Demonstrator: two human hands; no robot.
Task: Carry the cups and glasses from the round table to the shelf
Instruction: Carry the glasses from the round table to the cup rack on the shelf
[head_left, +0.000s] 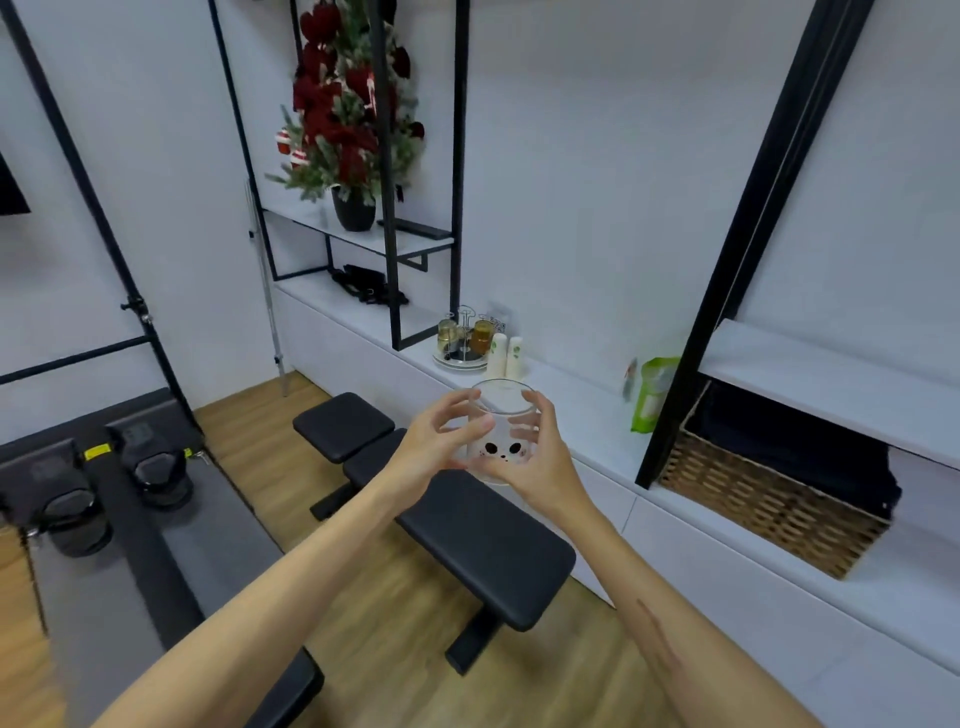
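While held in midair above black bench (457, 525), clear glass (501, 431) with panda-face print: upright, short of white shelf (587, 410). Left hand (436, 447) grips left side, fingers curled; right hand (535, 457) cups right side and base. On shelf: caddy with glasses (462, 340), wicker basket (769, 493), green pouch (652, 395).

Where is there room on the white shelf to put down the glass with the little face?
The white shelf is bare between the two white paper cups and the green pouch, just beyond the clear face-printed glass both hands hold. It is crowded by the round glass-holder tray and filled by the woven basket.
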